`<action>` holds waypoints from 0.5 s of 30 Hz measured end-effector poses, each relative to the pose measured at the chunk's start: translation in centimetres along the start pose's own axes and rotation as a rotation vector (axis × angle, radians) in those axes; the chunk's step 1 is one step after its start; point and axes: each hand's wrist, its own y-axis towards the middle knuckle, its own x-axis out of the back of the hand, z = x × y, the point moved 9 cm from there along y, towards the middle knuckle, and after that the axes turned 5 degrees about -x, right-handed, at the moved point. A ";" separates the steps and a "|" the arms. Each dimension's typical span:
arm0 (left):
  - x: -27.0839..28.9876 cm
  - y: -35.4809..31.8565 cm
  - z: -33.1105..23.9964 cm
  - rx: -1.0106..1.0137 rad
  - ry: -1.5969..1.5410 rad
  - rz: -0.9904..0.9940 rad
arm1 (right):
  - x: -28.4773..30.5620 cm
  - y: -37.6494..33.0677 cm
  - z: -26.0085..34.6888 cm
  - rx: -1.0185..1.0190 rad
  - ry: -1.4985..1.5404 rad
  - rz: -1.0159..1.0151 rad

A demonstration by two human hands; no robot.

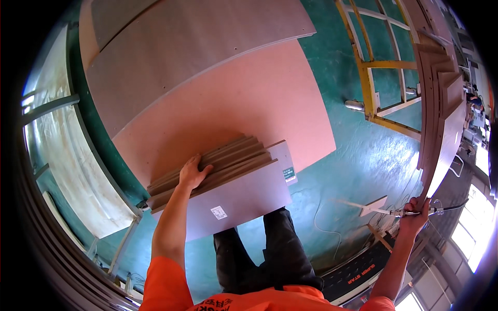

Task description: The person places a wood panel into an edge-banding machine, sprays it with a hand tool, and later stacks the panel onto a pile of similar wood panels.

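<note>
Two hands (left (193,173) on boards (218,163))

**Matt boards, glossy floor**

The stacked boards (218,166) under the left hand (193,173) look like brown fibreboard, smooth and matt, with paper labels (218,212) stuck on. The large sheet (249,103) beneath is a pinkish, matt panel. The right hand (415,215) grips a shiny metal tool (402,212). The green floor (363,160) is painted and glossy. The yellow frame (371,93) looks like painted metal.
</note>
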 end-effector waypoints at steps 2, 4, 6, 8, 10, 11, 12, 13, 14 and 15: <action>-0.2 -0.1 0.4 0.026 -0.058 0.025 | -0.8 -0.4 0.0 -0.007 0.034 0.002; -0.5 -0.6 1.0 0.065 -0.112 0.031 | -2.6 -1.9 -0.8 -0.023 0.090 0.051; 0.2 -0.4 1.3 0.102 -0.168 0.012 | -5.1 -4.3 -2.0 -0.055 0.088 0.020; 1.8 -0.3 -3.1 0.045 -0.312 -0.113 | -5.9 -6.6 -3.0 -0.064 0.024 0.096; 3.7 -1.8 -16.2 0.081 -0.714 0.178 | -7.5 -10.4 -4.7 -0.106 0.109 0.149; 5.9 -4.0 -24.5 -0.187 -0.911 0.230 | -5.7 -11.4 -5.9 -0.024 0.038 -0.087; 0.5 -4.6 -26.5 -0.449 -1.786 0.155 | -9.8 -13.4 -6.1 0.051 -0.220 0.101; 6.2 -8.0 -35.6 -0.634 -0.966 0.227 | -8.9 -13.6 -8.0 -0.059 -0.116 0.206; 6.0 -10.9 -39.5 -0.545 -1.242 0.485 | -9.9 -15.3 -9.5 -0.203 -0.020 0.361; 6.5 -12.6 -43.8 -0.584 -1.442 0.532 | -10.1 -17.6 -9.9 -0.274 -0.131 0.280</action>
